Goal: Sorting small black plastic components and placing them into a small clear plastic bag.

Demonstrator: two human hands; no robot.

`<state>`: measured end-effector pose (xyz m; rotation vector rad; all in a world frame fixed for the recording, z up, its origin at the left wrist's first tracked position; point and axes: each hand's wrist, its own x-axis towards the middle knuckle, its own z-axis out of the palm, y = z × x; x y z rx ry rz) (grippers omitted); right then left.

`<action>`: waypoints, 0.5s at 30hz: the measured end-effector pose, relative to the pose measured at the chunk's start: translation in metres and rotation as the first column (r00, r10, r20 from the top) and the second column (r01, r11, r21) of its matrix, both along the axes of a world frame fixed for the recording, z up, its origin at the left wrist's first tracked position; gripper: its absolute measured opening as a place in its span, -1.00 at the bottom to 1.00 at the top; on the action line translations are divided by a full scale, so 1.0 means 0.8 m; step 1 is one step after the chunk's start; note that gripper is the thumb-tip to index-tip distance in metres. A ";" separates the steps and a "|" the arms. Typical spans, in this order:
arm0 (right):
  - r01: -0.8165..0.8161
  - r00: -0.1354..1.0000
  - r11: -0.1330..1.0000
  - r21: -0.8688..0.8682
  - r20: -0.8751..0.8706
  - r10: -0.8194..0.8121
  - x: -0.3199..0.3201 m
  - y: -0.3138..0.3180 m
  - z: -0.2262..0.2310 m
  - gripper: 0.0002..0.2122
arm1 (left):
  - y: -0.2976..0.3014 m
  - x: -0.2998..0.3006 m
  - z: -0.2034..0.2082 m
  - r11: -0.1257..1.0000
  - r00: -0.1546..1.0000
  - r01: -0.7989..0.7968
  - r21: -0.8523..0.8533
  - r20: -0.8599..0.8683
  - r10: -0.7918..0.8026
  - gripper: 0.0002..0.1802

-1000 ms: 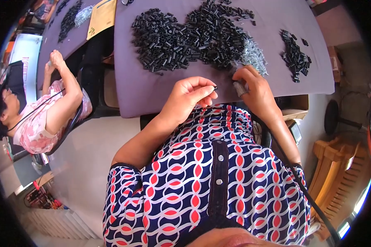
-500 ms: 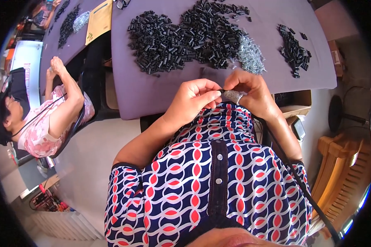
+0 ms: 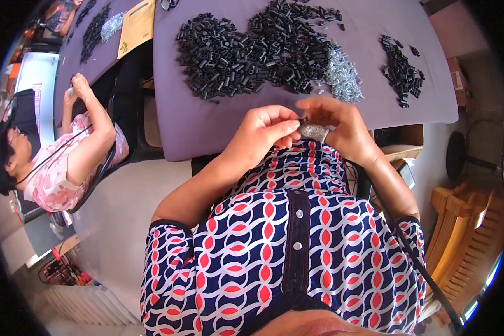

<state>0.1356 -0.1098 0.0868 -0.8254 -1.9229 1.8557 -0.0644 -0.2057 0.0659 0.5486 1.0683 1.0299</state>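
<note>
My left hand (image 3: pixel 266 133) is closed in a pinch on a small black tube-like piece (image 3: pixel 303 120), above my lap at the table's near edge. My right hand (image 3: pixel 346 127) is just to the right of it, fingers curved and raised, slightly blurred, with a gap above the thumb. A speckled silvery-grey cover (image 3: pixel 314 133) seems to wrap that thumb, next to the black piece. Beyond my hands lie a big heap of short black tubes (image 3: pixel 224 59) and, against its right side, a pile of small clear or silvery parts (image 3: pixel 343 73).
A smaller group of black pieces (image 3: pixel 402 73) lies on the right of the grey-purple tabletop (image 3: pixel 369 33). A yellow envelope (image 3: pixel 136 28) is at the far left. Another person (image 3: pixel 75 151) sits to my left. An open cardboard box (image 3: pixel 403 143) and a wooden slatted chair (image 3: pixel 459 241) stand at the right.
My right fingers have lifted off the black piece, opening a gap above the thumb. My left hand keeps its pinch.
</note>
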 end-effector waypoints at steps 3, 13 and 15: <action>-0.004 0.995 0.960 0.279 0.092 -0.022 0.000 0.004 0.007 -0.53 | 0.002 0.003 0.004 0.997 0.997 -0.075 0.004 -0.007 0.075 -0.83; -0.168 0.965 0.474 0.864 0.241 -0.098 -0.009 0.011 0.020 -0.64 | 0.009 0.032 0.004 0.976 0.973 -0.219 0.019 0.077 0.217 -0.85; -0.138 0.971 0.439 0.888 0.209 -0.117 -0.007 0.014 0.014 -0.72 | 0.013 0.040 0.007 0.975 0.972 -0.219 0.020 0.090 0.217 -0.85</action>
